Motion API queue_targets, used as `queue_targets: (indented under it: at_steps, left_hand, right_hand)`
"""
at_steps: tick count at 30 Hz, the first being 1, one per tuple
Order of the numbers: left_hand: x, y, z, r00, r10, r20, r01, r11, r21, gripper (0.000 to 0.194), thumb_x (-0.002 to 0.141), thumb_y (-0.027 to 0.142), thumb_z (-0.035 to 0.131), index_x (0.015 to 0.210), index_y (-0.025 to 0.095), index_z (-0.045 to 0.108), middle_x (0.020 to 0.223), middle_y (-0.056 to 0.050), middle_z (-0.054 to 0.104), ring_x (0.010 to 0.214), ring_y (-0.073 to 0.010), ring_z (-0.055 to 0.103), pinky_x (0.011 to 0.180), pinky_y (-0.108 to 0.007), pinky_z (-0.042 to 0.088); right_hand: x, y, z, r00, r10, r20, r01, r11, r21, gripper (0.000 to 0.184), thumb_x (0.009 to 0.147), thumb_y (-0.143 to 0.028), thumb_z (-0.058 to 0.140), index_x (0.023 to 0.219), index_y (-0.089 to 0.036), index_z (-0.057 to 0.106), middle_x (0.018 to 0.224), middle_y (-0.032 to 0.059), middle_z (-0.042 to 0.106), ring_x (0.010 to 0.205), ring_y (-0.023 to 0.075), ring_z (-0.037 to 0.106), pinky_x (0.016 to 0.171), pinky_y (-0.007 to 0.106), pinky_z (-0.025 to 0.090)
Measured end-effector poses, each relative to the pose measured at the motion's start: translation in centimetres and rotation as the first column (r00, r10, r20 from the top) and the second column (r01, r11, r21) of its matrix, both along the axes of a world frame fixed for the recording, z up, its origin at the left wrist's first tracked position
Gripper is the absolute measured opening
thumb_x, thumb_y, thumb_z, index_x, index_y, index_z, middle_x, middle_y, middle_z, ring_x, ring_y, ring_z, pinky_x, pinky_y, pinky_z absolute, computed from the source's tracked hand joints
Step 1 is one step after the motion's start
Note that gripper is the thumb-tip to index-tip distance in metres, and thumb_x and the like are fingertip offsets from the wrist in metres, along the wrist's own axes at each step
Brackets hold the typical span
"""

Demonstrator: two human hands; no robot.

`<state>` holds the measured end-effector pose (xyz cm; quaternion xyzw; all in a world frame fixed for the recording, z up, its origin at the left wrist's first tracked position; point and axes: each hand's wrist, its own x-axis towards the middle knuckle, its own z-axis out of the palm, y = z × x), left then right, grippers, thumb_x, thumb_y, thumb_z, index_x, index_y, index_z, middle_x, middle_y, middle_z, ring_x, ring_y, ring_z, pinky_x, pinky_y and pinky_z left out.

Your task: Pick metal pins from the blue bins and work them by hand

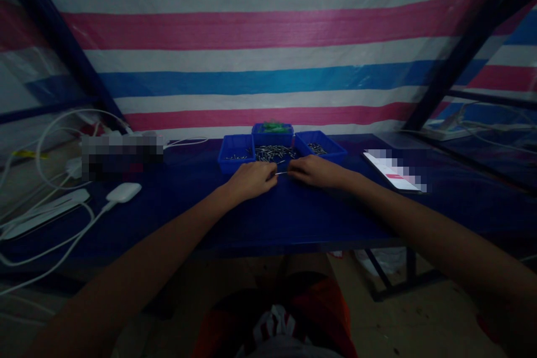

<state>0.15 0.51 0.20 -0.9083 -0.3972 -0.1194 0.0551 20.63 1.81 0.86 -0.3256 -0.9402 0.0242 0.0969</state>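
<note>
Both my hands rest on a dark blue table point(293, 218), close together in front of several small blue trays. My left hand point(250, 179) is closed in a pinch on one end of a thin metal pin point(281, 173). My right hand point(314, 170) is closed on the pin's other end. The middle tray point(274, 152) holds a pile of small metal pins. A left tray point(235, 155) and a right tray point(321, 146) hold a few more. A rear tray point(272, 130) holds green pieces.
A phone point(392, 170) with a lit screen lies on the table to the right. White chargers and cables point(121, 193) lie at the left. A striped pink, blue and white tarp point(268, 39) hangs behind the table. Dark frame bars run at both sides.
</note>
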Motion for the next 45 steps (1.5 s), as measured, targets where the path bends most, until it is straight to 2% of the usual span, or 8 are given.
queue_targets:
  at_steps: [12,29,34,40,45]
  left_hand:
    - [-0.04,0.09,-0.08,1.0,-0.03,0.007,0.03,0.998,-0.049,0.017,0.08,0.029,0.04,0.081,0.019,0.055,0.078,-0.003,0.062,0.067,-0.0155,0.056,0.055,-0.027,0.036]
    - [-0.28,0.52,-0.45,0.999,-0.034,0.014,0.035,0.998,-0.043,0.011,0.08,0.027,0.042,0.086,0.021,0.049,0.082,-0.001,0.06,0.071,-0.0157,0.055,0.056,-0.025,0.035]
    - [-0.19,0.37,-0.27,1.0,-0.018,-0.004,0.018,0.999,-0.036,0.012,0.081,0.028,0.041,0.087,0.02,0.049,0.083,-0.002,0.061,0.071,-0.016,0.056,0.055,-0.025,0.035]
    - [-0.05,0.29,-0.25,1.0,0.017,-0.01,-0.016,1.0,0.012,0.024,0.089,0.03,0.03,0.085,0.018,0.05,0.082,-0.004,0.062,0.072,-0.0176,0.058,0.058,-0.028,0.038]
    - [-0.1,0.27,-0.21,0.999,-0.005,0.034,0.004,1.0,0.023,0.026,0.09,0.031,0.029,0.088,0.018,0.051,0.084,-0.004,0.062,0.076,-0.0173,0.058,0.061,-0.028,0.039]
  right_hand:
    - [0.01,0.04,0.09,0.999,-0.036,-0.002,0.036,0.999,-0.027,0.012,0.082,-0.023,0.048,0.082,-0.016,0.057,0.073,0.0042,0.061,0.062,0.0126,0.052,0.058,0.025,0.036]
    - [-0.14,-0.16,0.21,0.998,-0.061,-0.002,0.061,0.997,-0.045,0.008,0.079,-0.022,0.051,0.082,-0.016,0.056,0.068,0.0022,0.059,0.058,0.0114,0.05,0.054,0.024,0.032]
    - [-0.06,-0.13,0.17,0.999,-0.045,0.011,0.046,0.998,-0.039,0.012,0.082,-0.024,0.048,0.081,-0.016,0.056,0.068,0.0027,0.059,0.059,0.0113,0.05,0.055,0.024,0.032]
    - [-0.09,-0.2,0.09,1.0,-0.024,-0.002,0.024,0.999,-0.027,0.02,0.087,-0.026,0.039,0.08,-0.016,0.055,0.066,0.0031,0.057,0.058,0.0112,0.05,0.056,0.024,0.032]
    - [-0.22,-0.16,-0.03,0.999,-0.038,-0.015,0.038,0.999,-0.023,0.023,0.09,-0.027,0.033,0.078,-0.016,0.05,0.062,0.0015,0.053,0.055,0.0106,0.047,0.054,0.025,0.031]
